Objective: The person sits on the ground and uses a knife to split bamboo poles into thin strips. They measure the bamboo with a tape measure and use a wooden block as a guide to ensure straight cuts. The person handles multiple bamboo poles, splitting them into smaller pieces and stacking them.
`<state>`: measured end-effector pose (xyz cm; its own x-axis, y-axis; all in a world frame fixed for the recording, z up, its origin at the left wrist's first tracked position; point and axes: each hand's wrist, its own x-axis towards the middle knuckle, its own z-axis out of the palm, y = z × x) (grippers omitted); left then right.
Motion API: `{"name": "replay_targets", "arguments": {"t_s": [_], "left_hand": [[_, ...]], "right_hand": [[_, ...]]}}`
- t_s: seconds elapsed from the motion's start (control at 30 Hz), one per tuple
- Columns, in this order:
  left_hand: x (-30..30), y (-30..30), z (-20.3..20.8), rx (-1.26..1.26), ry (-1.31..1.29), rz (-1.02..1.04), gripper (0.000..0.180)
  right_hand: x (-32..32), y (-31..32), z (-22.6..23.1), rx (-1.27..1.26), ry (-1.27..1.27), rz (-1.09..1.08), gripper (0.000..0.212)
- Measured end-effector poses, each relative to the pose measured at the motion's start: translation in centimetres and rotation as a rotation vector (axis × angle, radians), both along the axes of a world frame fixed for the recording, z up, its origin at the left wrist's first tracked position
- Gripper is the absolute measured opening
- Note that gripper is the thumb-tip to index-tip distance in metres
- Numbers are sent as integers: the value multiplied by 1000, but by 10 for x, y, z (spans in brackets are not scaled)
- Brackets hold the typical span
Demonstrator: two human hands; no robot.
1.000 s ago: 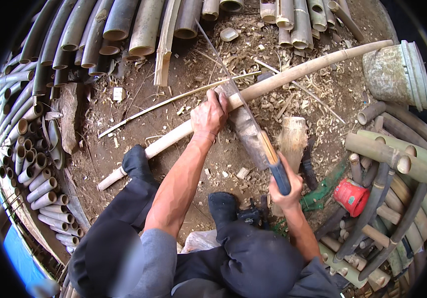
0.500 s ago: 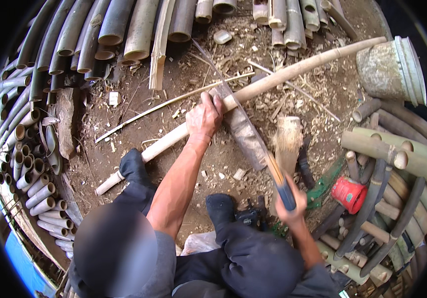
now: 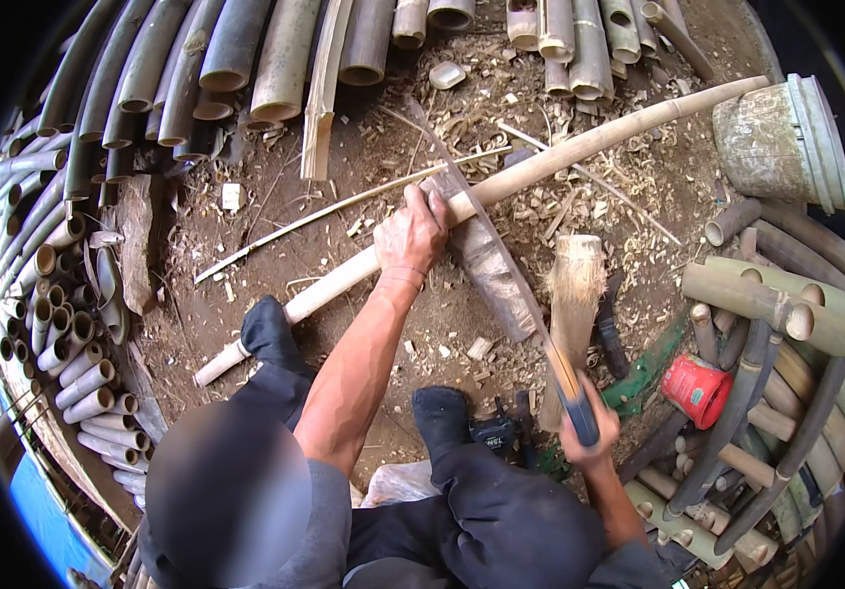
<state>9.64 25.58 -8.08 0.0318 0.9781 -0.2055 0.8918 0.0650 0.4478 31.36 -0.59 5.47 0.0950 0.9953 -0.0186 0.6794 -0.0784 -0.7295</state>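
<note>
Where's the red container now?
Head view, right side: the red container sits between the green netting on its left and piled bamboo on its right.

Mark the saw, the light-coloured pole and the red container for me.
Saw [image 3: 566,379]: head view, on the wooden part of its handle.
Pole [image 3: 619,136]: head view, right of the blade.
Red container [image 3: 685,385]: head view, on its side.

Red bucket [image 3: 694,392], grimy pale pail [image 3: 758,147], green netting [image 3: 646,381], stacked bamboo tubes [image 3: 280,64]
</note>
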Motion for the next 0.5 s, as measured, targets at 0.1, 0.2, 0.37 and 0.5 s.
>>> {"name": "replay_targets", "arguments": {"t_s": [0.1,0.2,0.37,0.5], "left_hand": [[4,0,5,-10,30,6,36],[4,-5,-4,5,16,26,37],[6,2,-1,23,-1,-21,37],[4,1,4,-17,21,14,36]], "right_hand": [[6,-27,29,-21,-45,34,58],[-4,5,-1,21,29,-11,59],[-27,85,-22,-18,223,-96,62],[13,-25,9,-17,-38,-6,57]]}}
